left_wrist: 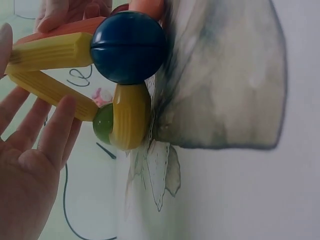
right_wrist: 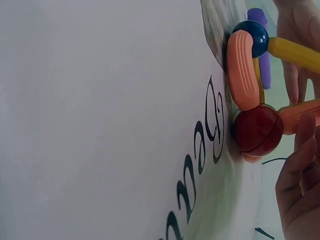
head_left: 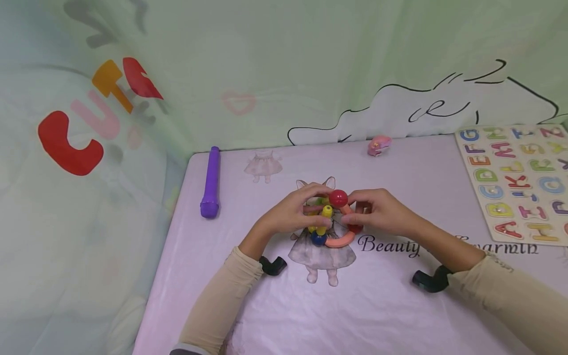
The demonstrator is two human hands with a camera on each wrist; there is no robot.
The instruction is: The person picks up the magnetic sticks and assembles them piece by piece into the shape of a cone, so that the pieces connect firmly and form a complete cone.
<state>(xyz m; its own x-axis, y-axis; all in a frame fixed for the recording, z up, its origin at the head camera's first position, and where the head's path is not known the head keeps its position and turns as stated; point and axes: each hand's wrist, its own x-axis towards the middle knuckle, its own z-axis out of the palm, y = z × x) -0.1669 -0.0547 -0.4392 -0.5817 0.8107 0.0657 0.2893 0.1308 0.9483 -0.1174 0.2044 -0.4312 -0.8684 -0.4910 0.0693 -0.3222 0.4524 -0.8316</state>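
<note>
Mid-table stands a frame of magnetic rods and balls. A blue ball [left_wrist: 129,47] and a lower red ball [right_wrist: 258,130] sit at its base, joined by a curved orange rod [right_wrist: 243,70]. Another red ball [head_left: 338,198] tops it, and a green ball [left_wrist: 103,124] shows farther back. My left hand [head_left: 295,209] holds the upright yellow rods [left_wrist: 52,51], thumb on the near side and fingers behind. From the right, my right hand [head_left: 383,212] pinches the slanting orange rod [right_wrist: 302,116] below the top red ball; its fingertips are partly hidden in the head view.
A purple microphone-shaped toy [head_left: 211,185] lies at the left. At the back is a small pink toy [head_left: 379,146]. The alphabet puzzle board [head_left: 488,197] occupies the right side. Black curved pieces [head_left: 273,266] show beside both forearms. A printed curtain [head_left: 266,64] hangs behind the table.
</note>
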